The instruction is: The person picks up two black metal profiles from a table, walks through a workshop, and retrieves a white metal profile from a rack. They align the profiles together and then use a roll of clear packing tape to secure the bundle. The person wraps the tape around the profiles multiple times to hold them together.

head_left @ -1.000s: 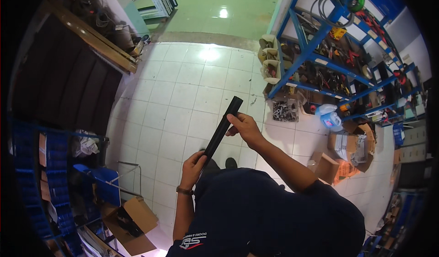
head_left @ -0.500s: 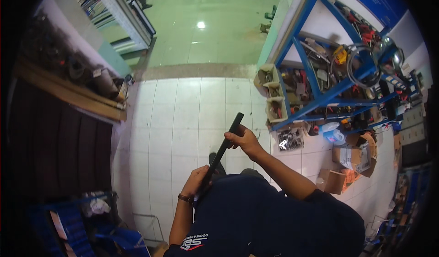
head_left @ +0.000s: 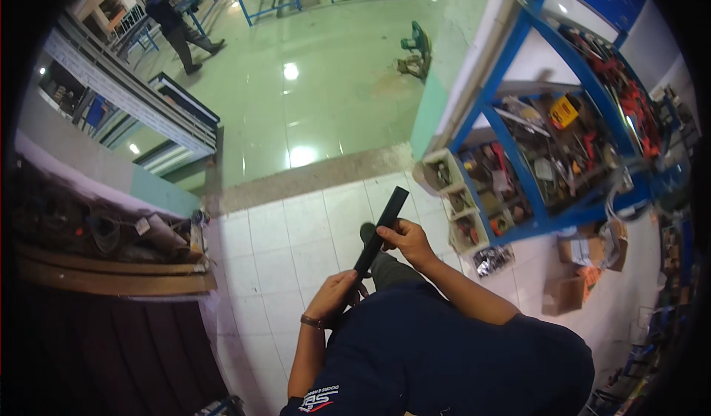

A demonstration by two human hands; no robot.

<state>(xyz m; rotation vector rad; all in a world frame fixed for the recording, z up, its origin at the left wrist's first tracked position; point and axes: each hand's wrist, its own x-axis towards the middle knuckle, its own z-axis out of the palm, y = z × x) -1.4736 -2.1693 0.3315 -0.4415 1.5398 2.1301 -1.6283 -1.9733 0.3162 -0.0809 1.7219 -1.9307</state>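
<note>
A long, straight black bar slants across in front of my body, its far end pointing up and to the right. Its flat, narrow shape resembles a length of profile, though the exact kind does not show. My right hand grips it near the upper part, thumb lying along its face. Lower down, my left hand, with a watch band at the wrist, is wrapped round the same bar. The bar's near end is hidden by the left hand and my dark shirt.
At right stands a blue rack with tools and small parts bins. Cardboard boxes lie beside it on the floor. Ahead, a doorway sill leads to a green floor, where another person stands. Frames lean at left.
The view has moved forward toward the doorway and turned somewhat; the rack is closer and the other person shows more fully. Both hands still hold the bar.
</note>
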